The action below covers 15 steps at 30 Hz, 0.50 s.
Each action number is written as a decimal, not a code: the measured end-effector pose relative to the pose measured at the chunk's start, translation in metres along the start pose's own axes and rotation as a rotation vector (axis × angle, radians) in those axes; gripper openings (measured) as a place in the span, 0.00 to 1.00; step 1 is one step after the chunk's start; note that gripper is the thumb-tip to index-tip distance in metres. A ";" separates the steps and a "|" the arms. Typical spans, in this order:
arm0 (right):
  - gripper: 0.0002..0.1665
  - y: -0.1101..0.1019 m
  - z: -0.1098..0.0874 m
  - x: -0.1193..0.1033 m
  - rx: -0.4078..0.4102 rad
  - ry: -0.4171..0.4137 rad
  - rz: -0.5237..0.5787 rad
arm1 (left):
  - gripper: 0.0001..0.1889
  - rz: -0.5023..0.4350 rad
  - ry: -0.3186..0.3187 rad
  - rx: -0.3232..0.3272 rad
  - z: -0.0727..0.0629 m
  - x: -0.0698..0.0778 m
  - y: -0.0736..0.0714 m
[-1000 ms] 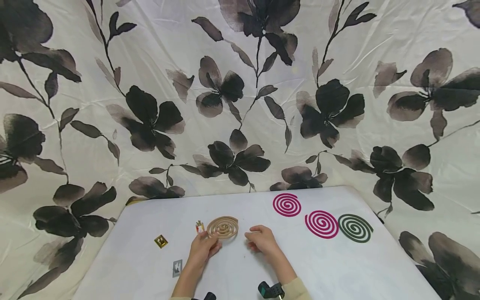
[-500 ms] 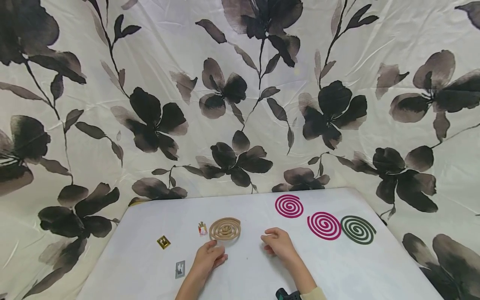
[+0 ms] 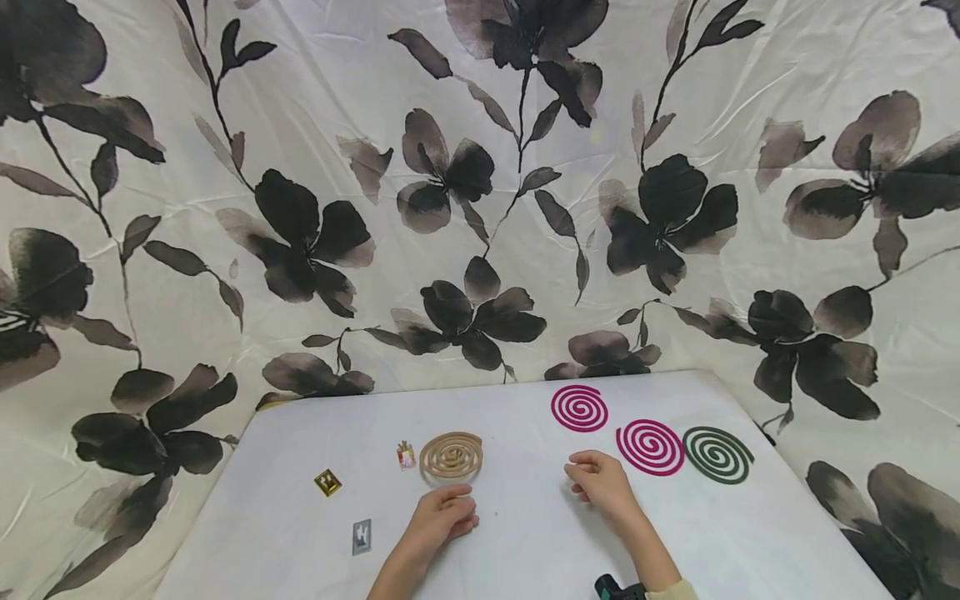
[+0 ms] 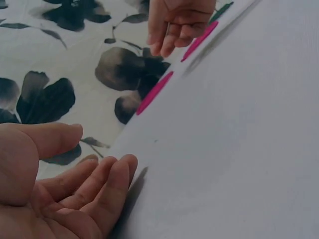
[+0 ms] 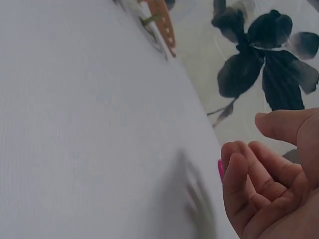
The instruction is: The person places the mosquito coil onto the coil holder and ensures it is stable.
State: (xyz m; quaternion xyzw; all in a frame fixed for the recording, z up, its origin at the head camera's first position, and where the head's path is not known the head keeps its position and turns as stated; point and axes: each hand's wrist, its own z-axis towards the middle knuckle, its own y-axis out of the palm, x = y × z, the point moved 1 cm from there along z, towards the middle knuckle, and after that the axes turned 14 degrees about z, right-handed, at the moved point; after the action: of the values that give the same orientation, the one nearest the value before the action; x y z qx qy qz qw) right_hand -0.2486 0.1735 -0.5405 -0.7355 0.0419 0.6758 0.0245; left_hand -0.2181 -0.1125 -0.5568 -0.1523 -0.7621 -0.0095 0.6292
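A tan mosquito coil (image 3: 451, 441) sits left of the table's middle, slightly raised and shadowed beneath. My left hand (image 3: 441, 517) hovers just in front of it, fingers loosely bent, holding nothing. In the left wrist view the thumb of that hand (image 4: 75, 194) stands apart from its fingers. My right hand (image 3: 603, 483) is over the table to the right, near a pink coil (image 3: 650, 447); it holds nothing, and the right wrist view shows the bent fingers of the hand (image 5: 269, 184) away from the thumb. A green coil (image 3: 718, 455) lies against that pink one.
Another pink coil (image 3: 580, 408) lies by the back edge of the white table (image 3: 525, 558). To the left are a small red, white and yellow piece (image 3: 406, 455), a gold square piece (image 3: 327, 482) and a silver rectangular piece (image 3: 362, 537). A floral cloth (image 3: 465, 250) hangs behind.
My left hand has let go of the tan coil and drawn back toward the front and right. The right hand has moved rightward toward the pink coils. The tan coil stays in place.
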 end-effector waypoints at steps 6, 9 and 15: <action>0.14 -0.018 0.001 -0.001 0.044 -0.004 -0.029 | 0.26 0.001 0.008 -0.024 0.005 0.003 0.012; 0.14 -0.026 0.001 -0.002 0.075 -0.005 -0.041 | 0.25 -0.014 0.013 -0.045 0.006 0.004 0.018; 0.16 -0.040 0.001 -0.003 0.119 -0.002 -0.060 | 0.24 -0.046 0.023 -0.073 0.009 0.007 0.031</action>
State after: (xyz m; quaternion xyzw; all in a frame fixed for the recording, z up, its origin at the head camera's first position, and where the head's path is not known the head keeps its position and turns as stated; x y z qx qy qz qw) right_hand -0.2458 0.2137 -0.5386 -0.7331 0.0597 0.6717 0.0884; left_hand -0.2202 -0.0798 -0.5573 -0.1574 -0.7573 -0.0534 0.6315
